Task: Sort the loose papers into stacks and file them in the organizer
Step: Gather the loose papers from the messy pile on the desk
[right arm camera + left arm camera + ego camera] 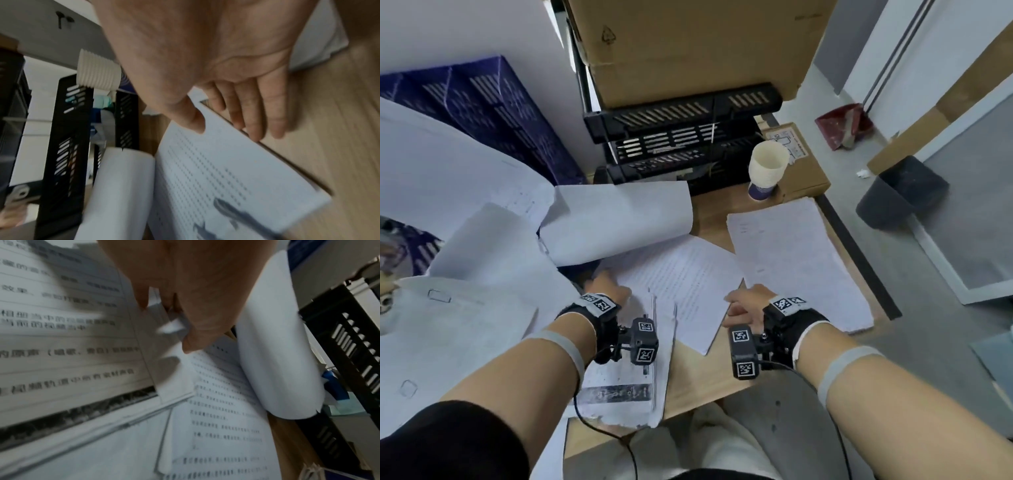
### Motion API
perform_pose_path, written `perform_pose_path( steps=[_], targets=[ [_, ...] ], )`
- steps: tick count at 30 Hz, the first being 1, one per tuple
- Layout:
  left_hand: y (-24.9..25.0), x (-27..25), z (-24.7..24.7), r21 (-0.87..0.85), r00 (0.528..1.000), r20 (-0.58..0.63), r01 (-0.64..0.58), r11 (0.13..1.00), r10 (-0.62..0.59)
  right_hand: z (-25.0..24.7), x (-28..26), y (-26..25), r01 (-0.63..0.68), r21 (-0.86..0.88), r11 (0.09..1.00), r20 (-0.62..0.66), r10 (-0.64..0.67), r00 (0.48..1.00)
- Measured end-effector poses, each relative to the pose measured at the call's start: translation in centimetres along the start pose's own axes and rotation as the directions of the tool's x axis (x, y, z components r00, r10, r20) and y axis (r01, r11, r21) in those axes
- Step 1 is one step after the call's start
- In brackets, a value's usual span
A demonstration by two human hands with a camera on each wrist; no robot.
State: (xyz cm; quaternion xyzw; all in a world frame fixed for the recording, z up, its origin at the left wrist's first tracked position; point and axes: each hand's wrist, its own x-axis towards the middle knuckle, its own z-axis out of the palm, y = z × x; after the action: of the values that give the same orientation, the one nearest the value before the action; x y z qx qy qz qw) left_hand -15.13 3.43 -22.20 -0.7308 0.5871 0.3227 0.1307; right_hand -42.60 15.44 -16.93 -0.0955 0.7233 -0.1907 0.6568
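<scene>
Printed papers lie scattered over the wooden desk (709, 387). My left hand (602, 279) (164, 318) pinches the edge of a thin bundle of printed sheets (158, 305) between thumb and fingers, at the top of a stack with a dark picture band (626, 380). My right hand (736, 308) (226, 128) holds the right edge of the central printed sheet (681, 281) (216, 170), thumb on top and fingers under it. A tidy stack (798, 260) lies to the right. The black tiered organizer (681, 137) stands at the back.
A curled blank sheet (619, 219) lies between the hands and the organizer. Stacked paper cups (767, 168) stand right of it, a cardboard box (695, 44) sits on top. A blue crate (489, 109) and large loose sheets fill the left. A dark bin (900, 192) is on the floor.
</scene>
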Motion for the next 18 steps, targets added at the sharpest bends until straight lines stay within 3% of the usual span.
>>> perform_pose_path(
  steps=[4,9,15,18],
  targets=[
    [-1.5,0.1,0.2,-0.04,0.998,-0.039,0.041,0.998,-0.043,2.1,1.0,0.7,0.045,0.117,0.992,-0.089,-0.034,0.995],
    [-1.6,-1.7,-0.7,-0.128,0.998,-0.057,0.027,0.991,-0.035,2.2,1.7,-0.3,0.053,-0.016,0.998,-0.083,-0.054,0.995],
    [-1.9,-1.6,-1.5,-0.326,0.989,-0.076,0.094,0.941,-0.125,3.0,-0.3,-1.5,0.23,-0.052,0.972,0.03,-0.229,0.973],
    [-1.5,-1.6,-2.2,-0.343,0.988,-0.056,0.113,0.932,-0.14,2.2,-2.1,-2.1,0.407,-0.199,0.891,0.031,-0.41,0.912]
  ],
)
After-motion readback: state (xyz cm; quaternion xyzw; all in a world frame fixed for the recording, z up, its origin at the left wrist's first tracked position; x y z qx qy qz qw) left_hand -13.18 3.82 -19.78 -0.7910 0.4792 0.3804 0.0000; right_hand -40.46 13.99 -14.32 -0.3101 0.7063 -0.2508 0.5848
